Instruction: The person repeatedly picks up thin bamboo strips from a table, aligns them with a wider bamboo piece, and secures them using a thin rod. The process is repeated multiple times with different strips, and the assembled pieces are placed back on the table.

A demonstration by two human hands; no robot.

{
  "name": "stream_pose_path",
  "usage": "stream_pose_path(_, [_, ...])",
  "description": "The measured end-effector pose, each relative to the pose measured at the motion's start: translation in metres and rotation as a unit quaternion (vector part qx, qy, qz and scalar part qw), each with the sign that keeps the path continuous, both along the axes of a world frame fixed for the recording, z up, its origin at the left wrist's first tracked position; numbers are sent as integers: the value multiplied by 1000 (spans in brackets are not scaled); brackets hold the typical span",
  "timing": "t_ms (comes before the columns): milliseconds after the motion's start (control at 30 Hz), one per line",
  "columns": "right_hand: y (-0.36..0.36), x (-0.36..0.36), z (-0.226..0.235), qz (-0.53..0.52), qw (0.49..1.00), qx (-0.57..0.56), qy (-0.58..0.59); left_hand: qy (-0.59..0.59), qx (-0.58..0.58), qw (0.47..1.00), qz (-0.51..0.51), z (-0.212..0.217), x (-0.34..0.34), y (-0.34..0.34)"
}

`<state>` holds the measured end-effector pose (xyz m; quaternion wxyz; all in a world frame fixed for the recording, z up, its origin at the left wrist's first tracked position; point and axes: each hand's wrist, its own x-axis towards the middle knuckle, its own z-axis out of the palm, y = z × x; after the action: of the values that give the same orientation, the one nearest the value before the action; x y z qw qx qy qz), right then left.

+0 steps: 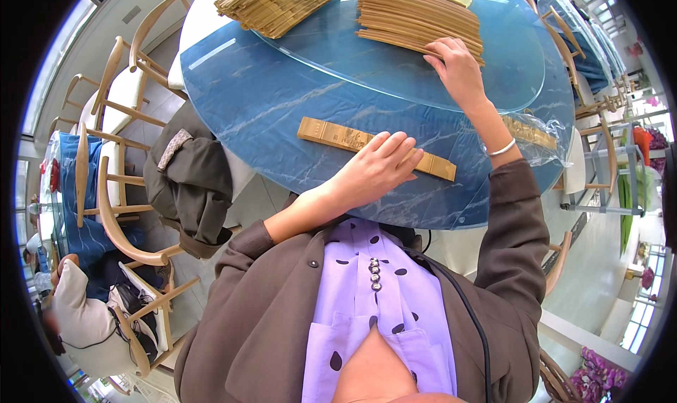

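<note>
Glossy marbled tabletop (268, 100), matt paper sleeves (416, 15)

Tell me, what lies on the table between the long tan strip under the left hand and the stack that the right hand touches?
Nothing lies there. In the head view, only bare blue table and the glass turntable's edge separate the strip from the stack.

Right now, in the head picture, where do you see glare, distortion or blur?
In the head view, daylight reflects as pale streaks on the round glass turntable; the fisheye bends the blue table's edge and the wooden chairs toward the dark rim; the left hand on the tan paper sleeve and the right hand are sharp.
</note>
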<state>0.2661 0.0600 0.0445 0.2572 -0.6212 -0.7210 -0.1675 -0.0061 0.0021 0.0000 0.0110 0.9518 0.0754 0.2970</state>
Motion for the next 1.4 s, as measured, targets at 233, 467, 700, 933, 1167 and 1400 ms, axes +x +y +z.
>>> stream_pose_path(233, [24, -4, -12, -8, 997, 19, -69, -2, -19, 1000, 16, -5, -6, 3])
stream_pose_path(467, [17, 0, 0, 9, 995, -78, -54, 10, -41, 999, 20, -5, -3, 3])
stream_pose_path(700, [11, -10, -9, 49, 986, -69, -145, -1, -63, 998, 17, -5, -6, 5])
stream_pose_path(933, [-17, -26, -18, 7, 997, 6, -73, -36, -88, 995, 16, -2, -4, 6])
stream_pose_path(1167, [-120, -64, 41, 8, 995, -60, 80, -181, -215, 958, 50, 9, -17, 15])
stream_pose_path(1400, [-196, -92, 24, -17, 989, -117, 89, -280, -595, 747, -98, 17, 20, 10])
